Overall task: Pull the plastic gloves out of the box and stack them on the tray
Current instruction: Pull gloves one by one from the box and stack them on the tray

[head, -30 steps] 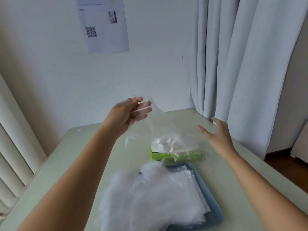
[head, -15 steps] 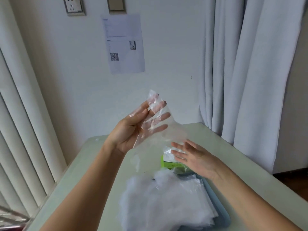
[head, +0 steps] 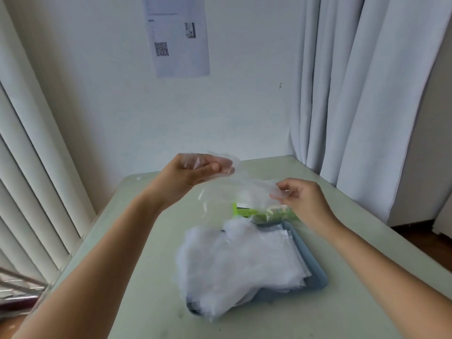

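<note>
The left hand (head: 195,174) is raised over the bench (head: 146,241), its fingers (head: 222,165) and thumb closed on one end of a clear plastic glove (head: 247,189). The film is thin and slack, so a light pinch may let it slip, or it may cling to the skin when let go.

Below, the stacked gloves (head: 239,260) lie in a loose heap that spills past the tray's edge toward 8 o'clock. Another glove dropped off-centre could push that overhang down onto the bench.

The green box (head: 244,211) sits at the tray's 12 o'clock, just beside it. Crumpled film shows at its opening, though I cannot tell whether it is joined to the held glove; if it is, a tug could drag out extra gloves or shift the light box.

The right hand (head: 303,201) pinches the glove's other end between thumb and fingers (head: 281,194), at about 1 o'clock above the tray (head: 315,272). Uneven release would land the glove crooked.
</note>
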{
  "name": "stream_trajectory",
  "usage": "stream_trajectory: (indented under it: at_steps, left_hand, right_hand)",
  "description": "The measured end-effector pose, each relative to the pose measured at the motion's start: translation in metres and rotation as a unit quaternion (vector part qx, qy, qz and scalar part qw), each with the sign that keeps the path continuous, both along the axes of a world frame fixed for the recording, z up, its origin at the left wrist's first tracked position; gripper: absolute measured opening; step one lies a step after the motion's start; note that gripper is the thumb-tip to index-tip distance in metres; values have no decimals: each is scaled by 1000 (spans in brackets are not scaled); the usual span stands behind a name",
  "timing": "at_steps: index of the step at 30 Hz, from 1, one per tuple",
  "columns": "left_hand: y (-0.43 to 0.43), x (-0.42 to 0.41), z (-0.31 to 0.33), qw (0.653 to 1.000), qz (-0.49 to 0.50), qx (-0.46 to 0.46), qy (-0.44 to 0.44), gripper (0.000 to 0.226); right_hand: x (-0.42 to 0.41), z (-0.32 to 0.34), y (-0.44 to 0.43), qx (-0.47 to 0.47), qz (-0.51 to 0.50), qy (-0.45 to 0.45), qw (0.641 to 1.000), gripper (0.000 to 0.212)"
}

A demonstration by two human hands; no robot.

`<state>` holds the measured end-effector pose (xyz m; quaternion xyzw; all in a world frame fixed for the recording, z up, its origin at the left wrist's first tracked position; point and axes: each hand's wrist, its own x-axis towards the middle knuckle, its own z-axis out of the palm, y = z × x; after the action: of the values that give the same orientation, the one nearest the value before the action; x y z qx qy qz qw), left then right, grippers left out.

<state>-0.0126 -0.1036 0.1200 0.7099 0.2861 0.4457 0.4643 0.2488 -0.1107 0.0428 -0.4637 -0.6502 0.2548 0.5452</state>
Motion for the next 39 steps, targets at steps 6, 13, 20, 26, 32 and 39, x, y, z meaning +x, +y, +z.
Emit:
stream_trajectory:
  at_steps: [6,13,20,26,32,39]
  left_hand:
    - [-12,-17,-14,998,56,-13,25,13]
    - [-12,-21,-18,996,89,-17,17,18]
    - [-30,-28,-20,987,75,86,111,13]
    - [-45,-36,-96,931,90,153,319,12]
    - [-54,-52,-136,913,60,90,393,8]
    - [-62,-26,-89,924,200,105,310,42]
  right_hand:
    - [-2,-18,-14,-37,35,-3,999,11]
    - [-5,6,-17,-60,65,57,994,4]
    - [7,-22,-8,-29,86,-56,994,31]
    - [15,-64,-15,-18,89,-219,971,22]
    - [22,-86,-25,-114,115,-209,964,19]
    - [26,-87,-34,-107,95,-230,963,19]
